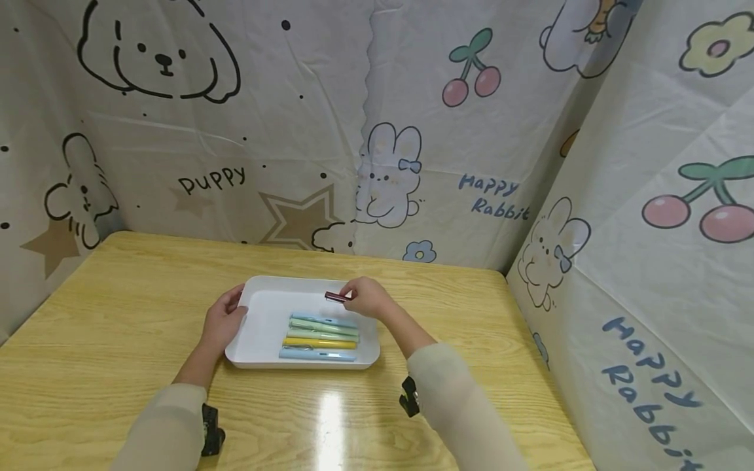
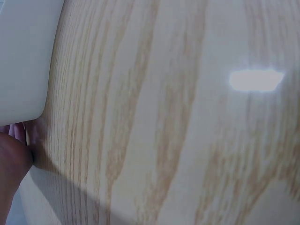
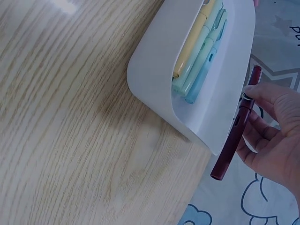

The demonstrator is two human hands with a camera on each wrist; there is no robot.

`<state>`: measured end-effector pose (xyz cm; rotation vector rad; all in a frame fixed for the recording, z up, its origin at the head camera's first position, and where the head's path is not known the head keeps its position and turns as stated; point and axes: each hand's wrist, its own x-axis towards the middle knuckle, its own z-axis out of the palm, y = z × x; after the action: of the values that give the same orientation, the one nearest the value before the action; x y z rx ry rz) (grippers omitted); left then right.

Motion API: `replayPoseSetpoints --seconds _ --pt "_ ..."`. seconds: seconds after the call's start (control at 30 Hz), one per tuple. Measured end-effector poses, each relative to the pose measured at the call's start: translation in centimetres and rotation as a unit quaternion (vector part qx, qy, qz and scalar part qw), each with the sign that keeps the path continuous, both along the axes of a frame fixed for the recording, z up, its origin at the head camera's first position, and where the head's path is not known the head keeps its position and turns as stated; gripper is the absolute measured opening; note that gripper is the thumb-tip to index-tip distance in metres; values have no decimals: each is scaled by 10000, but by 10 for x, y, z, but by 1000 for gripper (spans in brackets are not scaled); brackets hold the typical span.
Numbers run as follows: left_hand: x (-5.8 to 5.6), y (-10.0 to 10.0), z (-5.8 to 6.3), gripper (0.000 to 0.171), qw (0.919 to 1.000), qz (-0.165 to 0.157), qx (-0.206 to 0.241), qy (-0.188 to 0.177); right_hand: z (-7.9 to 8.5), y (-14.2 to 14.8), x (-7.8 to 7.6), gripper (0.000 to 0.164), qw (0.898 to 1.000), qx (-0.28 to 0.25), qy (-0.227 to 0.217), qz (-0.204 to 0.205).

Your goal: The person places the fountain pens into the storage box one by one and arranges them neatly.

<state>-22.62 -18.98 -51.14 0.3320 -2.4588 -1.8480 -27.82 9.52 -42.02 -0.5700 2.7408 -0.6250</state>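
Observation:
My right hand [image 1: 370,299] pinches a dark red pen [image 3: 230,145] between thumb and fingers, above the far right part of a white tray [image 1: 262,320]. In the right wrist view the pen slants beside the tray's rim, touching only the hand. My left hand [image 1: 221,323] grips the tray's left edge, thumb at the rim; in the left wrist view only part of that hand [image 2: 13,157] shows by a tray corner. Inside the tray several pens lie side by side: a yellow pen [image 1: 321,343], light green pens [image 1: 324,326] and light blue pens [image 1: 318,354].
The tray stands on a wood-grain table [image 1: 129,314]. A printed curtain [image 1: 306,131] hangs behind the table and along its right side. Dark wrist devices [image 1: 211,430] sit at both sleeves.

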Motion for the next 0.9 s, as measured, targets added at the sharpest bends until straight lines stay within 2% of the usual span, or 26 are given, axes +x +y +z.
replayPoseSetpoints --seconds 0.23,0.43,0.63,0.9 --pt "1 0 0 53 10000 -21 -6 -40 -6 -10 0 22 9998 153 -86 127" --pt "0 0 0 53 10000 1 9 -32 -7 -16 1 23 9987 301 219 357" --pt "-1 1 0 53 10000 -30 -60 -36 -7 -22 3 23 9987 225 160 429" --pt "-1 0 -1 52 10000 26 -70 -42 -13 -29 1 24 9971 464 316 517"
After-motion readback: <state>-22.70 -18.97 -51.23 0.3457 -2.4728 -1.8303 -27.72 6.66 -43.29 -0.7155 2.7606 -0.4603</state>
